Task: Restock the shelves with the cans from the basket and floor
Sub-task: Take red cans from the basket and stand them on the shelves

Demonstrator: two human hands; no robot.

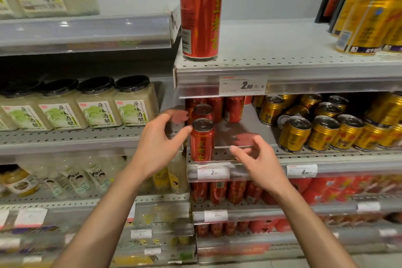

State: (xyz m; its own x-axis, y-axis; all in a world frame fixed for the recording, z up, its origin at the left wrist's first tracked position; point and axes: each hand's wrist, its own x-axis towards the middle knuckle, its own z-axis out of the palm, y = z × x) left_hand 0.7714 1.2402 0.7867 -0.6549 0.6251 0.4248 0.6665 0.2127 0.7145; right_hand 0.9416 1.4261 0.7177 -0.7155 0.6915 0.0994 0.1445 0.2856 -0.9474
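Note:
A red can (202,140) with yellow characters stands upright at the front left of the middle shelf (326,154), with more red cans (217,109) behind it. My left hand (158,143) is just left of that front can, fingers curled and apart, thumb tip at its upper side. My right hand (258,159) hovers to the can's right, fingers spread, holding nothing. A tall red can (200,16) stands alone on the upper shelf (282,59). Basket and floor are out of view.
Gold cans (322,130) fill the right of the middle shelf, and larger gold cans (369,22) stand upper right. Jars of rice wine (97,104) line the left shelves. Lower shelves hold more red cans (226,191). Price tags (241,86) hang on the shelf edges.

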